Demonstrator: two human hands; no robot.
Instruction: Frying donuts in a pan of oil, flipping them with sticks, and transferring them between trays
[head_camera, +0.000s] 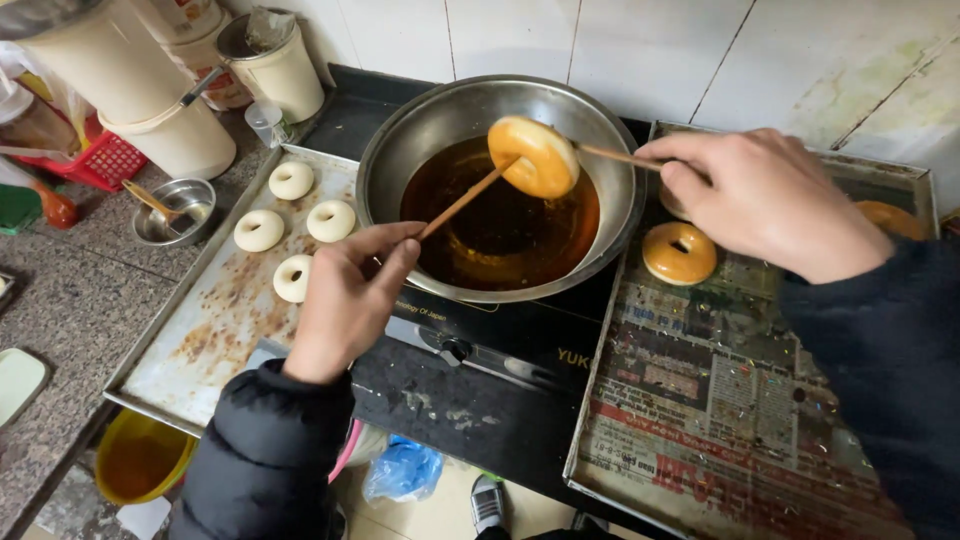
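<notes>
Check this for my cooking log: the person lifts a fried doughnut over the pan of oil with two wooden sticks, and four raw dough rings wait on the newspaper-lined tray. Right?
Not quite. The head view shows the four raw dough rings on the bare metal tray left of the pan of oil. The newspaper-lined tray holds already fried doughnuts. The rest stands: left hand and right hand lift the fried doughnut with two wooden sticks.

Metal bowl: brushed steel, dull sheen; oil glossy. Sticks: bare wood, matt. Doughnut: smooth, greasy shine. Left tray: metal, rust-stained, rough. Right tray lined w/ paper, prob. newsprint. Counter: speckled stone.
</notes>
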